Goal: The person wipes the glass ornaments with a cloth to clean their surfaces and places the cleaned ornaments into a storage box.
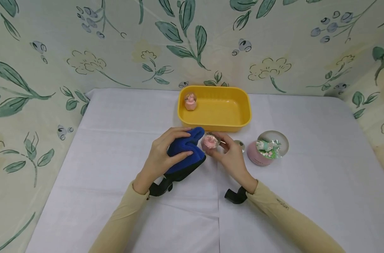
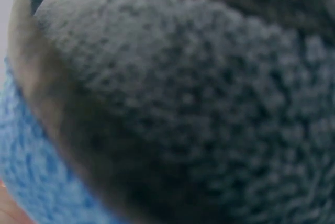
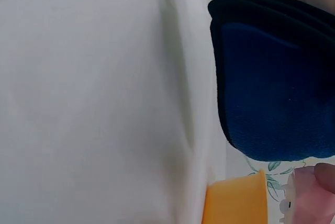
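Left hand point(image 1: 160, 153) grips a folded, fuzzy cloth point(image 1: 183, 146), blurred in left-wrist view; right hand point(image 1: 230, 158) pinches a small globe point(image 1: 210, 142) beside it and partly hides a clear, rounded object point(image 1: 241, 144).

Long sleeves: left sleeve point(image 1: 119, 218) on side of bench's point(image 1: 94, 140) left edge, right sleeve point(image 1: 290, 218) on side of its right edge. Cloth pale khaki, lightly creased, tapering to close left cuff point(image 1: 137, 191) and right cuff point(image 1: 256, 191). Small dark lettering point(image 1: 282, 203) on right forearm, just short of cuff; too small to read. Black fitting point(image 1: 157, 189) by left cuff, bent, tube-like. Similar black elbow-shaped piece point(image 1: 235, 196) by right cuff, blunt-ended. Left fingers point(image 1: 179, 134) and right fingers point(image 1: 224, 137) bare.
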`<state>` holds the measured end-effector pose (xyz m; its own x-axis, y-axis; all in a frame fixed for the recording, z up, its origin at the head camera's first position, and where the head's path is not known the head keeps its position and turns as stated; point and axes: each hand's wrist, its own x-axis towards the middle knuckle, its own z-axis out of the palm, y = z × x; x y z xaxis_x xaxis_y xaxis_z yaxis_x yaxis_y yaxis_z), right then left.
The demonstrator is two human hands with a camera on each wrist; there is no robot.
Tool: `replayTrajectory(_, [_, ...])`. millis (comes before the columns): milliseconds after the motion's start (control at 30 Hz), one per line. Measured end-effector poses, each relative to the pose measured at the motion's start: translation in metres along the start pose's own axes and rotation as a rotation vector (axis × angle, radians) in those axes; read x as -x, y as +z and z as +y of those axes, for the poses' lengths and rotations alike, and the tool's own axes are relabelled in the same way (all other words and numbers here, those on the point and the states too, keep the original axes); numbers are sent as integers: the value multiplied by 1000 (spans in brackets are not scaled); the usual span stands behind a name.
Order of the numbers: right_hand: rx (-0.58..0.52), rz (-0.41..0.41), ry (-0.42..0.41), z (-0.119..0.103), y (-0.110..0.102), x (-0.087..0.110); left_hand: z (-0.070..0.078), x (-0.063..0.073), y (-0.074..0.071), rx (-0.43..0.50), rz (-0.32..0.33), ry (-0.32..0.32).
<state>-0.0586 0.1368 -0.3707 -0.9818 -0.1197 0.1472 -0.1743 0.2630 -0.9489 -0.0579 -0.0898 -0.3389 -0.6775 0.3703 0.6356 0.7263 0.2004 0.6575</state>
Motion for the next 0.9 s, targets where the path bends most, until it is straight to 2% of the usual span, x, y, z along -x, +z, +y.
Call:
replayTrajectory(233, [0,43,-11,-17,-11,-1,0,-1,-1,-1,10,-32])
replayTrajectory(400, [-11,58,-79,-26,-20,-1,0,-2,-2,0,14,-48])
replayTrajectory(900, [-123,55,-193,-39,-30,0,-2,-2,-2,1,28,-47])
